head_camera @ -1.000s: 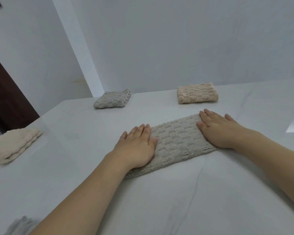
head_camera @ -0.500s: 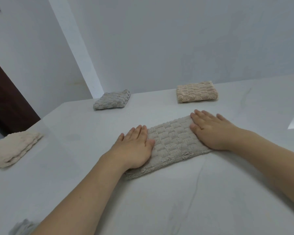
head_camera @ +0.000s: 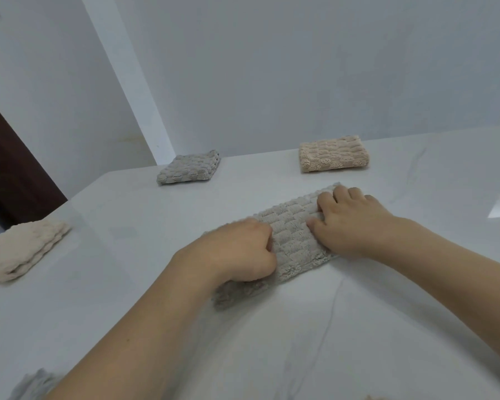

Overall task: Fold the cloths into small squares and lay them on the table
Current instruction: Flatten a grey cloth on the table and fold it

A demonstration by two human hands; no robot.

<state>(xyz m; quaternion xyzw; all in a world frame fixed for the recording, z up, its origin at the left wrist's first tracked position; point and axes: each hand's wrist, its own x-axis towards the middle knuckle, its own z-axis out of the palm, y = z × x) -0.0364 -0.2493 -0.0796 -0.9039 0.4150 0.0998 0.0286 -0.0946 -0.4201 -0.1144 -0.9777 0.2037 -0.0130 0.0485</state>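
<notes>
White marble-look bench [head_camera: 358, 327] fills the head view, set into a corner of plain pale walls, with a dark door edge at nine o'clock; only this one view is given.

At the centre lies the grey cloth [head_camera: 292, 241], a long folded strip running from seven o'clock up toward one o'clock, flat on the bench; it is a rectangle, so by my reading one more fold across the middle is needed to make a square. The left hand [head_camera: 237, 252] sits on the strip's near end with its fingers curled under, apparently pinching the edge, though the fingertips are hidden, so I cannot tell how firm the hold is; the right hand [head_camera: 350, 226] rests on the far end with fingers bent and pressing into the pile, likely pinning that end so the strip does not slide when the near end is lifted over.

Three finished squares sit well apart around the bench, probably spaced to keep the working area free: a dark grey square [head_camera: 189, 168] at eleven o'clock by the corner, a tan square [head_camera: 334, 157] at one o'clock near the wall, a cream square [head_camera: 20, 251] at nine o'clock at the bench's edge; a blurred grey scrap [head_camera: 32, 385] shows at seven o'clock, too indistinct to name.
</notes>
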